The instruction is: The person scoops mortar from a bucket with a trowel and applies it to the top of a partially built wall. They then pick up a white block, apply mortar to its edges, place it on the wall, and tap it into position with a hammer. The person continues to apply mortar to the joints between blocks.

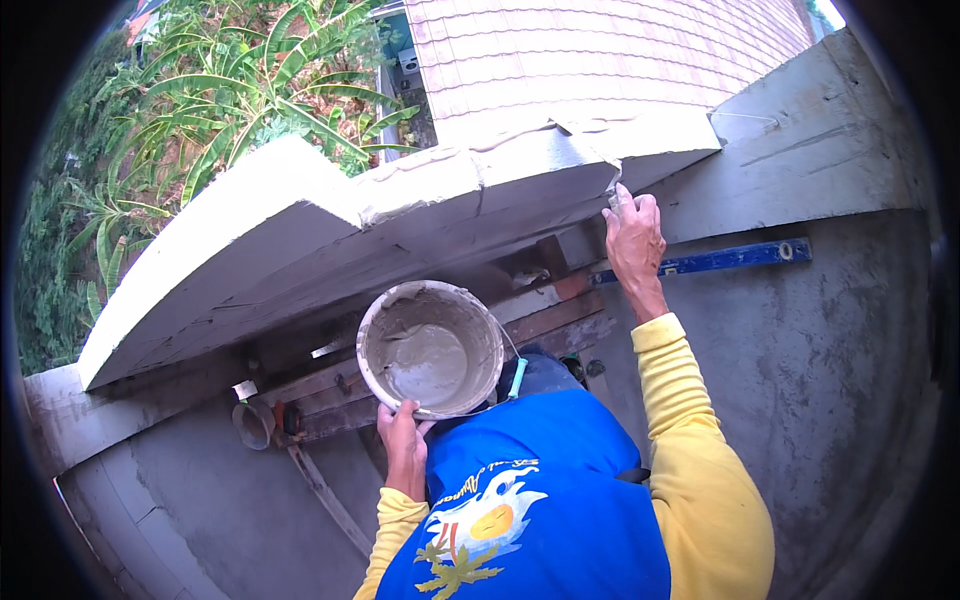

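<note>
My left hand [402, 445] grips the lower left side of a pale plastic bucket [372, 345], which is tilted toward me and has wet grey mortar [425, 365] inside and a wire handle with a green grip [517, 377]. My right hand [634, 240], raised at the right, is closed on a small metal trowel [615, 180] held at the top edge of a white block parapet [250, 250]. Between the blocks along that top edge are rough joints with mortar on them.
A blue spirit level [740, 255] lies along the right, below a concrete beam [800, 140]. Wooden planks [550, 325] and another small container [255, 425] sit under the parapet, above a grey wall [230, 500]. Beyond are banana plants [250, 85] and a tiled roof [600, 50].
</note>
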A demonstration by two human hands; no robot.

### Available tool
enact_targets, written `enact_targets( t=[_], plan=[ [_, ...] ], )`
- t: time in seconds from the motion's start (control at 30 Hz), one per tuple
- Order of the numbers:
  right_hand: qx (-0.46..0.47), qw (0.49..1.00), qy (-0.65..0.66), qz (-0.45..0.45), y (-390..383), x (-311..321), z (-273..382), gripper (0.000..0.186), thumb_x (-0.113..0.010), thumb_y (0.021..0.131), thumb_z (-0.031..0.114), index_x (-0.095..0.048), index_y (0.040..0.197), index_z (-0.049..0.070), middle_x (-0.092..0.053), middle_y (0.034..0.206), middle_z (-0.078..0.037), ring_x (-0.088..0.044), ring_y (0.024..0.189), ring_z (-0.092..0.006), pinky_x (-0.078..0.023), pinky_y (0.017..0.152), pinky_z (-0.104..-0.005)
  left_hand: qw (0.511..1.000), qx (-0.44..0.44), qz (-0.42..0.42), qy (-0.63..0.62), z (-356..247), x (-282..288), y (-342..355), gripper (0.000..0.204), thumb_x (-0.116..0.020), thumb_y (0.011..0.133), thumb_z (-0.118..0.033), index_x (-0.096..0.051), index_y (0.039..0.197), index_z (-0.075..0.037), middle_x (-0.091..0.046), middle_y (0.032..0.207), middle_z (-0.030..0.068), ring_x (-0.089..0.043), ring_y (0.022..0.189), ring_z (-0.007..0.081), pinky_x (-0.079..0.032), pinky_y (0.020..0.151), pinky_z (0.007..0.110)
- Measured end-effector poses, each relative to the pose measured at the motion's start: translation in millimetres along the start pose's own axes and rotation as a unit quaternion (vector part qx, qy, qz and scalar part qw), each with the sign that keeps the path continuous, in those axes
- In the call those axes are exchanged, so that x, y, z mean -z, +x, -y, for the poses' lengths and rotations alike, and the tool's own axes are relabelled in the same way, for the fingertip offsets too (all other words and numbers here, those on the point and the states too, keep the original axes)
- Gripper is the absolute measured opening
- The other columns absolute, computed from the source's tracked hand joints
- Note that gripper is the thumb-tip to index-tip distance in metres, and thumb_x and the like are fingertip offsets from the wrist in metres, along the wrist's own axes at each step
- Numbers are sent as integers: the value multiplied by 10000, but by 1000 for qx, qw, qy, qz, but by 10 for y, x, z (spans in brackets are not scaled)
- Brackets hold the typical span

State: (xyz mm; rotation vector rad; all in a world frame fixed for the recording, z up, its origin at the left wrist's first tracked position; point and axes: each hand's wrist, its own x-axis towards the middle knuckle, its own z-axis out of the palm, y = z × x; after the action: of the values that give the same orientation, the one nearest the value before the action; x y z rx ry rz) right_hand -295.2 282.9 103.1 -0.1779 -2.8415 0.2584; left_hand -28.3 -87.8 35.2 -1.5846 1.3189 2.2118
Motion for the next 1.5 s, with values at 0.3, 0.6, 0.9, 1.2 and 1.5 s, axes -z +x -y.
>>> enact_targets(
  t=[0.3,0.6,0.9,1.2,1.5],
  plan=[
    [116,952,-276,-55,569,55,-671,443,-636,992,121,-684,1424,209,-535,1038,-58,-609,1009,-242,-551,736,-399,1000,2,-17,-3,49,85,8,527,-623,891,27,-485,1397,-28,-610,1286,172,-680,1135,345,-639,910,610],
    [-75,988,-125,-60,574,-28,-1073,398,-713,1001,228,-618,1363,89,-602,1151,-170,-635,1114,-373,-561,883,-519,1000,1,-18,-5,87,23,-9,514,-632,871,26,-495,1364,-25,-614,1275,178,-684,1121,345,-637,905,609],
    [-149,987,-52,16,-135,-1249,-1005,494,-616,1035,131,-415,1459,-25,-556,1244,-248,-588,1159,-444,-506,991,-547,999,6,34,39,14,-295,68,532,-612,888,10,-489,1402,-51,-619,1309,170,-688,1140,349,-620,926,606],
    [-224,949,193,108,-1427,-645,-673,449,-641,1039,232,-497,1411,25,-677,1272,-273,-679,1140,-471,-537,945,-537,995,15,59,75,-254,-599,-12,514,-627,891,21,-497,1387,1,-633,1247,181,-698,1081,325,-648,900,544],
    [-17,868,149,474,-1851,250,458,374,-632,1032,354,-663,1182,12,-709,1128,-253,-679,1107,-452,-537,946,-543,969,-88,126,196,-308,-660,85,412,-628,864,66,-585,1271,18,-682,1120,124,-702,958,211,-605,845,385]
  ],
)
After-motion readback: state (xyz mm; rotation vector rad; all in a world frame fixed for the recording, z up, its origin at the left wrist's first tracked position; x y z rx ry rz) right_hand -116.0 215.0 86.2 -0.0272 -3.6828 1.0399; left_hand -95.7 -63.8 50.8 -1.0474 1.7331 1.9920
